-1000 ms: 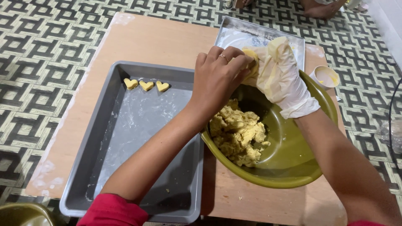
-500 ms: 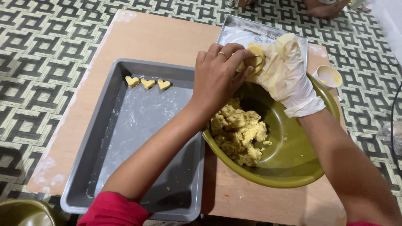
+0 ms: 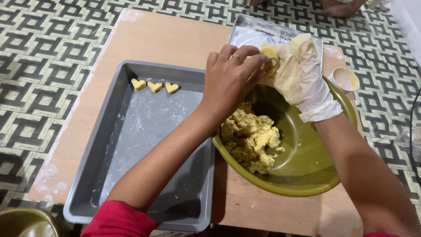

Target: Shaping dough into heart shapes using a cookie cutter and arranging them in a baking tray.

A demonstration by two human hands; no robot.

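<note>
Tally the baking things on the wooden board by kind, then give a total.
Small yellow heart-shaped dough pieces: 3
Grey metal baking trays: 2, the second behind the hands
Olive-green round bowl holding yellow dough: 1
Small round cream-coloured cup: 1
Total: 7

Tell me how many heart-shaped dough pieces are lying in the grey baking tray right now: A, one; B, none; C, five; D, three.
D: three heart-shaped dough pieces lie in a row along the far edge of the grey baking tray, beside the green bowl.
</note>
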